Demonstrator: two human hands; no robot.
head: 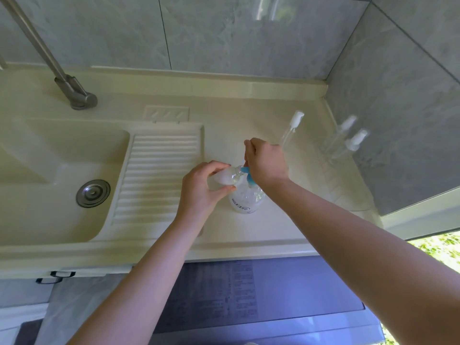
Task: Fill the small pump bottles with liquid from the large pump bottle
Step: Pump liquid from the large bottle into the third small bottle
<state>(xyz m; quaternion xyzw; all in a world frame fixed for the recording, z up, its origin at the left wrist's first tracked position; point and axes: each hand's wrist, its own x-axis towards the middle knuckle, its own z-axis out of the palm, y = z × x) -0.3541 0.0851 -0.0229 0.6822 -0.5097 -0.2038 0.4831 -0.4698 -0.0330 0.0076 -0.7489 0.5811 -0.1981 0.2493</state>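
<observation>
While the left hand (206, 188) tips a small clear bottle (227, 176) sideways so its open neck sits right at the blue spout (247, 174), the right hand (266, 160) is up on top of the large pump bottle (246, 199), prob to work the pump. Left fingers are wrapped round the small bottle's body, thumb underneath; right fingers are curled tight over the pump head, tho I can't see the head itself bc the hand covers it. Tilting the little one makes sense imo, spout points sideways so the neck has to meet it w/o spilling.

Big bottle stands upright on the tabletop (249, 235), just right of the ribbed drainboard (159, 180). Beyond it, further back, one capped small pump bottle (291, 129) stands alone, and two more (347, 140) sit well off to its right near the wall corner. Can't tell if those are filled.

Sink basin (49, 175) w/ drain is left of the drainboard, faucet (72, 90) behind that. Grey marbled tile walls (224, 33), cream moulded top, window glare far right.
</observation>
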